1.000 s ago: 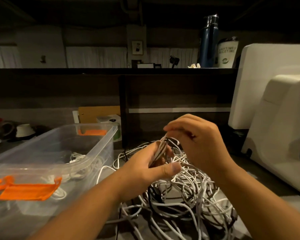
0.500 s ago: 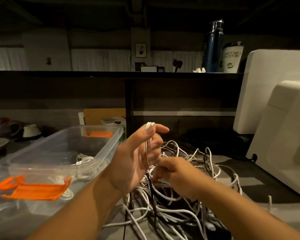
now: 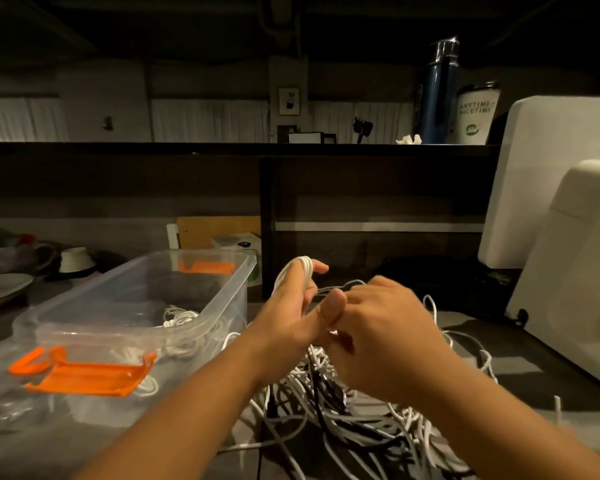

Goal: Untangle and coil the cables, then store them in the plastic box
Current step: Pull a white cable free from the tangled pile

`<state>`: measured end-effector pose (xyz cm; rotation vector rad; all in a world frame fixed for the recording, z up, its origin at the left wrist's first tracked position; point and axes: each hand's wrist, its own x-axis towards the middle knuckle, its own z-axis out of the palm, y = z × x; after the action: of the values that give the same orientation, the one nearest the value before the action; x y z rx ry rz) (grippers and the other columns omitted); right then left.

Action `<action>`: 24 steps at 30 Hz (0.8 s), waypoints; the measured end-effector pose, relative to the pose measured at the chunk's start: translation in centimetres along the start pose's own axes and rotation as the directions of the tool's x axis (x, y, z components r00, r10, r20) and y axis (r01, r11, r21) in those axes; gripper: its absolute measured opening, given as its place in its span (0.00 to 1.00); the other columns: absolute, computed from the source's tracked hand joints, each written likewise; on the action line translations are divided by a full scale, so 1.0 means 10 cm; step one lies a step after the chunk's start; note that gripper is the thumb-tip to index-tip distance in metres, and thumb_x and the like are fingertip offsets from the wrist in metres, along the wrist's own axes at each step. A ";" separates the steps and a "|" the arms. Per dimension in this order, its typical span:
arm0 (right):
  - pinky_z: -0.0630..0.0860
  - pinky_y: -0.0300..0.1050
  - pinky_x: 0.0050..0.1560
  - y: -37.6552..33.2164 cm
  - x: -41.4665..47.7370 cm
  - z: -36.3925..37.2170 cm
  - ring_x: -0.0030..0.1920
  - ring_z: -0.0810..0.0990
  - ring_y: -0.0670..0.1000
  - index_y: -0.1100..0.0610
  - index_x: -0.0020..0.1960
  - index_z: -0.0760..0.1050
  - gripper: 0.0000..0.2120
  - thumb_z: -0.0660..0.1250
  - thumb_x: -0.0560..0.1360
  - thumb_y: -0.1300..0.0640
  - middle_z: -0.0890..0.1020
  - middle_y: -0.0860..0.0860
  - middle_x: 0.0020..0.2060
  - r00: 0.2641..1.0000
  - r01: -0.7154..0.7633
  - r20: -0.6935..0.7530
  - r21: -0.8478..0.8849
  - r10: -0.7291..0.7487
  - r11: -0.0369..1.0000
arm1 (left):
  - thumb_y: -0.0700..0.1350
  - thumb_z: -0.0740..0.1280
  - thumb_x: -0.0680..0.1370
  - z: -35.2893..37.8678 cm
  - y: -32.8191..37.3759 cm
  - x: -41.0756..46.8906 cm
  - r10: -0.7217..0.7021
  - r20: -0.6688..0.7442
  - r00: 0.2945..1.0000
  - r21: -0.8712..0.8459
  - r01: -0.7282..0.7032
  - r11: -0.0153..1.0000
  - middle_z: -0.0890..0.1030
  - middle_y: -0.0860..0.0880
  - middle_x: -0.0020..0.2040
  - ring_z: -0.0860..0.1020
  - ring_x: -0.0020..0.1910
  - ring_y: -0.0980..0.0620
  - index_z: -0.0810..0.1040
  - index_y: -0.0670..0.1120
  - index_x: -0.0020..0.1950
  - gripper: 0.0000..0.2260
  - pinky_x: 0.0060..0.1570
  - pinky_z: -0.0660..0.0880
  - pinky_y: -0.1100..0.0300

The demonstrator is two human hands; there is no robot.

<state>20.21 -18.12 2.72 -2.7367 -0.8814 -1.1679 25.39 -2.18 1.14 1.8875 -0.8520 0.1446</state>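
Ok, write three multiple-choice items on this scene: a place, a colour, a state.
1. The box lies on which side of the tangled pile? A) left B) right C) behind
2. The box's latches are: A) blue B) orange C) white
3. The cable at the left hand is: A) flat on the table B) looped over its fingers C) dropped

1 A: the box sits left of the pile. 2 B: both latches show orange. 3 B: loops wrap the raised fingers.
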 end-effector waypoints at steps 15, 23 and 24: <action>0.81 0.44 0.41 0.37 -0.05 -0.04 0.41 0.83 0.47 0.55 0.45 0.84 0.03 0.75 0.73 0.56 0.82 0.46 0.41 0.900 -0.226 -0.185 0.575 0.394 0.786 | 0.82 0.59 0.66 0.13 0.10 0.01 0.027 0.247 0.969 -0.074 -0.009 0.997 0.82 0.55 0.49 0.81 0.48 0.53 0.76 0.57 0.58 0.35 0.46 0.77 0.47; 0.80 0.42 0.45 0.42 -0.06 -0.06 0.44 0.85 0.53 0.62 0.49 0.85 0.06 0.72 0.75 0.61 0.86 0.56 0.40 0.858 -0.287 0.102 0.908 0.503 0.305 | 0.72 0.72 0.67 0.11 0.22 -0.01 0.142 0.330 0.933 -0.509 0.049 0.859 0.71 0.51 0.35 0.69 0.28 0.59 0.81 0.53 0.55 0.27 0.32 0.69 0.62; 0.80 0.41 0.45 0.41 -0.06 -0.06 0.43 0.85 0.52 0.62 0.49 0.85 0.08 0.71 0.75 0.58 0.86 0.56 0.41 0.860 -0.291 0.134 0.922 0.492 0.258 | 0.70 0.73 0.67 0.10 0.24 -0.02 0.140 0.334 0.932 -0.545 0.070 0.835 0.70 0.51 0.35 0.68 0.28 0.58 0.80 0.50 0.56 0.29 0.32 0.69 0.61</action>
<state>21.60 -21.96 3.51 -1.6532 -0.4873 -0.4899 23.56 -3.47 2.38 1.3601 -1.0448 -0.4084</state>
